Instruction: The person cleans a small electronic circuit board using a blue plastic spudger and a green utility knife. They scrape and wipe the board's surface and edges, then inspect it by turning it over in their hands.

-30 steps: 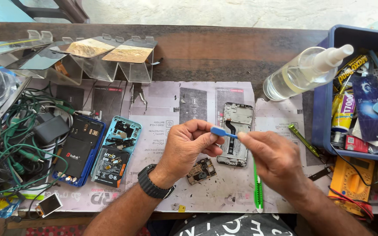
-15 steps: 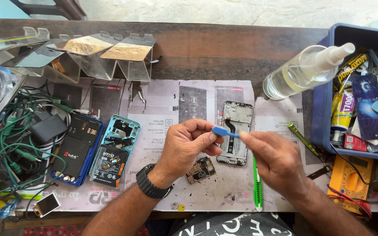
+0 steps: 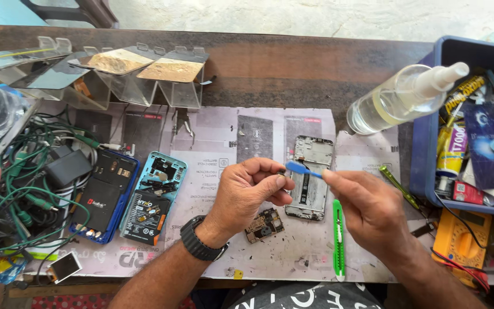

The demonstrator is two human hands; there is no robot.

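Observation:
My left hand point(image 3: 253, 191), with a black watch on its wrist, pinches a tiny dark part between thumb and fingertips. My right hand point(image 3: 370, 209) holds a small blue pry tool point(image 3: 298, 168), whose tip touches that part. Both hands hover above a grey work mat point(image 3: 212, 171). Under them lie an opened phone frame point(image 3: 311, 177) and a small circuit board point(image 3: 264, 225). A green utility knife point(image 3: 338, 237) lies just beside my right hand.
Two opened phones, a dark blue one point(image 3: 103, 197) and a light blue one point(image 3: 154, 197), lie left on the mat. Tangled green cables point(image 3: 15, 189) fill the far left. A clear spray bottle point(image 3: 401, 97) leans on a blue bin point(image 3: 475, 120). A yellow multimeter point(image 3: 461, 243) sits at right.
Hardly anything has moved. Both hands stay together over the mat, with the blue tool still at the small part.

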